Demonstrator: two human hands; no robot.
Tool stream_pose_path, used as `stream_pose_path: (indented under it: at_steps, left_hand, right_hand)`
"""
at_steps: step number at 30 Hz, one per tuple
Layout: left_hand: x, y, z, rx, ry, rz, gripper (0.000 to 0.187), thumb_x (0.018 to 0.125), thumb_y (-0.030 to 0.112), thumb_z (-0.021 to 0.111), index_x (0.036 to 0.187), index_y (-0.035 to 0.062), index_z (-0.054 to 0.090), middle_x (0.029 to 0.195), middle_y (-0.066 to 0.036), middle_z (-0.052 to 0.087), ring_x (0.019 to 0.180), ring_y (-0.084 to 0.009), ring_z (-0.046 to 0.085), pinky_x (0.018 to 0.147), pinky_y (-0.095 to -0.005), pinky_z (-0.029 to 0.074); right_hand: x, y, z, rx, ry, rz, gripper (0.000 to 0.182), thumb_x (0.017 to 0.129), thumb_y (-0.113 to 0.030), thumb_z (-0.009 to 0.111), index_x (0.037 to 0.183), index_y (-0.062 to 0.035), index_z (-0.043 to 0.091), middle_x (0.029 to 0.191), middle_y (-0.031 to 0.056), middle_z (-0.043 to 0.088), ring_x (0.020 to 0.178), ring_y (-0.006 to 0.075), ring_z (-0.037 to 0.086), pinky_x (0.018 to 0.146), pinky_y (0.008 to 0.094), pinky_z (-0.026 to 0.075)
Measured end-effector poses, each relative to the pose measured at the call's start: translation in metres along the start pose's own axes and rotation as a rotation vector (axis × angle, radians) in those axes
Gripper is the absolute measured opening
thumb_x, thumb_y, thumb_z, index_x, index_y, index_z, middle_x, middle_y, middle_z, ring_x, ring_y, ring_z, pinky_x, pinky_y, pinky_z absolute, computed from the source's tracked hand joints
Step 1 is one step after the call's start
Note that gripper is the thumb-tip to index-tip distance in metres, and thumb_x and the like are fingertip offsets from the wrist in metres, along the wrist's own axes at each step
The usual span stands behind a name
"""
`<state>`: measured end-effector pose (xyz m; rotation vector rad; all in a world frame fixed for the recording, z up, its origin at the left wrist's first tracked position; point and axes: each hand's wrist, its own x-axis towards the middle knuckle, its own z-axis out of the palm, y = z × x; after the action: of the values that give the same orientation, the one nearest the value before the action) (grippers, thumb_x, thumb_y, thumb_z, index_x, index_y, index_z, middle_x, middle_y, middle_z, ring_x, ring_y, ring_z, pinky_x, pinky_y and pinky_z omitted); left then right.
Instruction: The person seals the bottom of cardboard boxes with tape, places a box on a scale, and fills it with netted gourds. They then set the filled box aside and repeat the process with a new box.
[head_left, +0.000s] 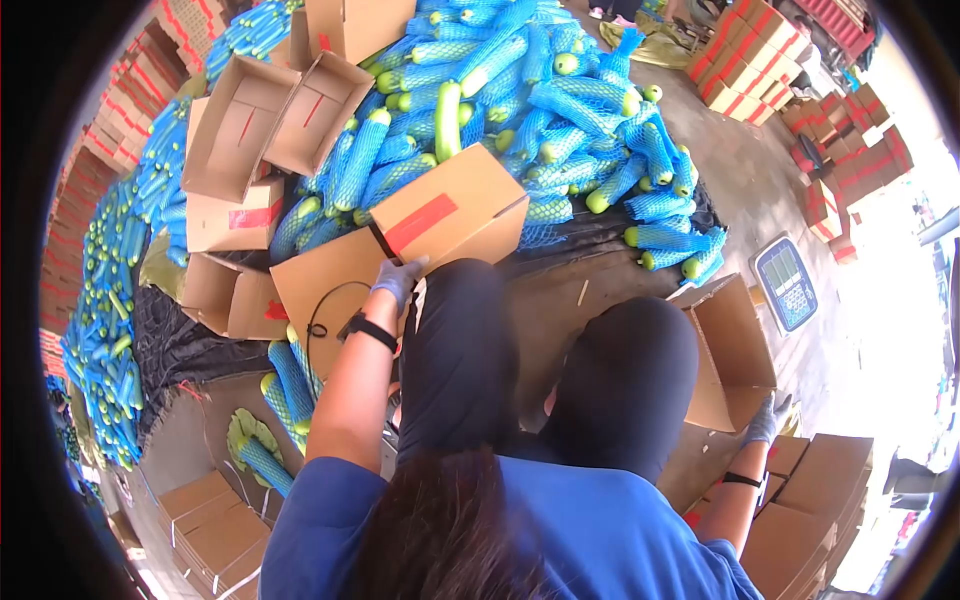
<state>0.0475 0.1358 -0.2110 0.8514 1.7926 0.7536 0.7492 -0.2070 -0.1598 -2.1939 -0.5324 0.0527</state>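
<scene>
My left hand, in a thin grey glove, is closed on the near edge of a cardboard box with a red label, just left of my knee. Beside this hand a larger cardboard panel slopes down, with a thin black cord loop over it. To the right, my gloved right hand is at the lower corner of an open, tilted cardboard box. Its fingers bend around that corner and are partly hidden. Long green gourds in blue foam netting lie heaped ahead; one bare gourd rests on top.
Open cartons stand at the left of the heap. A digital scale lies at right. Flattened cardboard is stacked by my right arm, more cardboard at lower left. Sealed boxes stand farther back.
</scene>
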Motion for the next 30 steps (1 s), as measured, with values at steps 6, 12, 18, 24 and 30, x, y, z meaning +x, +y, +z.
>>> stream_pose_path:
  at_steps: [6, 12, 18, 24, 30]
  left_hand:
    - [-0.020, 0.090, 0.009, 0.973, 0.357, 0.932, 0.092, 0.074, 0.017, 0.074, 0.153, 0.0156, 0.027, 0.146, -0.021, 0.041, 0.140, -0.0374, 0.034, 0.116, -0.0476, 0.030]
    - [0.006, 0.147, 0.134, 1.478, -0.149, 1.164, 0.090, 0.083, 0.026, 0.068, 0.158, 0.0171, 0.020, 0.159, -0.008, 0.034, 0.151, -0.0308, 0.023, 0.122, -0.0506, 0.017]
    - [0.016, 0.147, 0.155, 1.739, 0.054, 1.202, 0.038, 0.078, 0.037, 0.076, 0.109, 0.0152, 0.073, 0.110, -0.006, 0.068, 0.118, -0.0252, 0.057, 0.117, -0.0471, 0.028]
    - [-0.074, 0.137, -0.007, 1.383, 0.238, 1.263, 0.034, 0.071, 0.037, 0.082, 0.091, 0.0128, 0.069, 0.099, -0.008, 0.062, 0.108, -0.0280, 0.056, 0.109, -0.0495, 0.036]
    - [-0.157, 0.065, -0.184, 1.126, 0.590, 1.246, 0.029, 0.076, 0.028, 0.077, 0.082, 0.0047, 0.060, 0.082, -0.016, 0.057, 0.085, -0.0386, 0.055, 0.085, -0.0515, 0.042]
  right_hand:
    - [-0.048, -0.046, -0.003, -0.175, 0.151, -0.277, 0.067, 0.094, -0.017, 0.065, 0.153, -0.0032, 0.034, 0.153, 0.0225, 0.039, 0.139, 0.0338, 0.040, 0.116, 0.0425, 0.031]
    - [-0.115, -0.096, 0.014, -0.087, 0.035, -0.464, 0.063, 0.089, -0.003, 0.062, 0.147, -0.0012, 0.040, 0.146, 0.0187, 0.045, 0.136, 0.0328, 0.042, 0.117, 0.0434, 0.031]
    - [-0.158, -0.101, -0.001, -0.052, -0.031, -0.561, 0.051, 0.089, -0.015, 0.063, 0.137, -0.0026, 0.052, 0.136, 0.0179, 0.055, 0.130, 0.0344, 0.050, 0.112, 0.0441, 0.037]
    - [-0.171, -0.118, 0.004, -0.030, -0.089, -0.694, 0.042, 0.083, -0.002, 0.063, 0.124, -0.0027, 0.061, 0.131, 0.0184, 0.059, 0.128, 0.0366, 0.052, 0.111, 0.0445, 0.039]
    - [-0.144, -0.137, 0.035, 0.178, -0.205, -0.807, 0.039, 0.083, -0.005, 0.063, 0.121, -0.0011, 0.062, 0.129, 0.0183, 0.060, 0.127, 0.0373, 0.054, 0.111, 0.0438, 0.040]
